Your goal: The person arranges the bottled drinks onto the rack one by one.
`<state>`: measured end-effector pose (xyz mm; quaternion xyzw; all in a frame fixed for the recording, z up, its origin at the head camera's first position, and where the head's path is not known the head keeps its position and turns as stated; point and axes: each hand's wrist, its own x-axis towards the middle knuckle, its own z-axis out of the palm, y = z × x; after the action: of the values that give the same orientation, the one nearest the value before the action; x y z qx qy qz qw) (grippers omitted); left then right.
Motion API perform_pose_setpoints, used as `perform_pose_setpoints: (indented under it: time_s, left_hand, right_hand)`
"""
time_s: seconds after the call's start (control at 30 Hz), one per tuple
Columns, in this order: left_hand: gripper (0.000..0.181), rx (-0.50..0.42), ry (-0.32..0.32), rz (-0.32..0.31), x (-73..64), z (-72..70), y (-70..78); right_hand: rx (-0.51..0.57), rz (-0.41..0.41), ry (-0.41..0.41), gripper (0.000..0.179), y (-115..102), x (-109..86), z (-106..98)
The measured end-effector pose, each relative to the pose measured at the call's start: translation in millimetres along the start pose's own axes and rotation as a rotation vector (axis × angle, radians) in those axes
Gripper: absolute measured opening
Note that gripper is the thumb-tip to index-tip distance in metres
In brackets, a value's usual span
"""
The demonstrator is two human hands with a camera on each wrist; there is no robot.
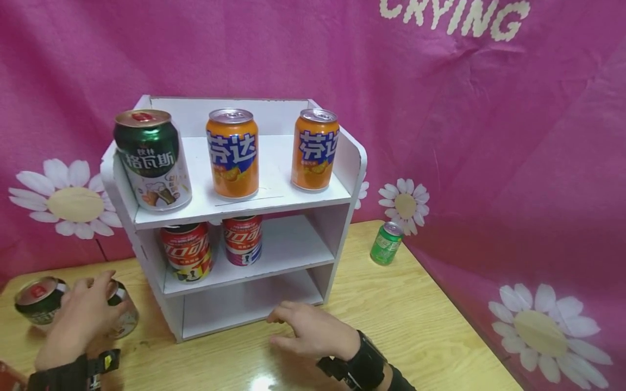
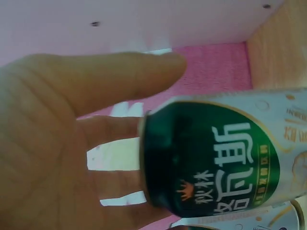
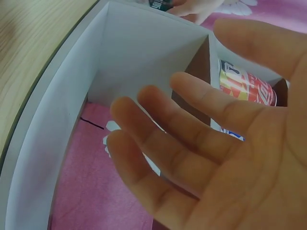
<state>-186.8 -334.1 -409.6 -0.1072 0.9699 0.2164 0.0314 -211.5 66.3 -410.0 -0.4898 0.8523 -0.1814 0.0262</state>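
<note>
At the left of the shelf, my left hand (image 1: 85, 309) is over a green and white drink can (image 1: 126, 315), thumb and fingers spread apart. In the left wrist view this can (image 2: 216, 153) has its top close to the fingers, which pass behind it, while the thumb (image 2: 129, 76) stands off its side. A second such can (image 1: 41, 301) stands just left of the hand. My right hand (image 1: 313, 328) hovers in front of the bottom shelf, holding nothing. Its fingers (image 3: 148, 177) are spread and slightly bent in the right wrist view.
A white three-tier shelf (image 1: 259, 282) stands on the wooden table (image 1: 420, 326). Its top holds a green and white can (image 1: 154, 163) and two orange cans (image 1: 232, 157) (image 1: 315, 152); its middle tier holds two red cans (image 1: 188, 252) (image 1: 243, 241). Right of it stands a green can (image 1: 386, 244).
</note>
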Motion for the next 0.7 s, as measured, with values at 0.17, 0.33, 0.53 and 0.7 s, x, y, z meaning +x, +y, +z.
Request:
perform_pose_setpoints:
  time_s: [0.17,0.33,0.53,0.7]
  left_hand:
    - [0.079,0.067,0.009,0.085,15.5,-4.7,-5.2]
    - [0.062,0.087,-0.033,0.12,31.7,-9.7,-11.5]
    - [0.057,0.09,-0.101,0.093,35.7,-3.2,-15.1]
    - [0.052,0.11,-0.089,0.097,30.4,0.1,-14.2]
  right_hand:
    - [0.012,0.014,-0.027,0.028,3,0.7,-1]
    - [0.026,0.017,-0.033,0.027,5,2.0,-2]
    - [0.025,0.023,-0.034,0.026,6,0.8,-2]
    - [0.02,0.021,-0.04,0.025,8,0.9,-2]
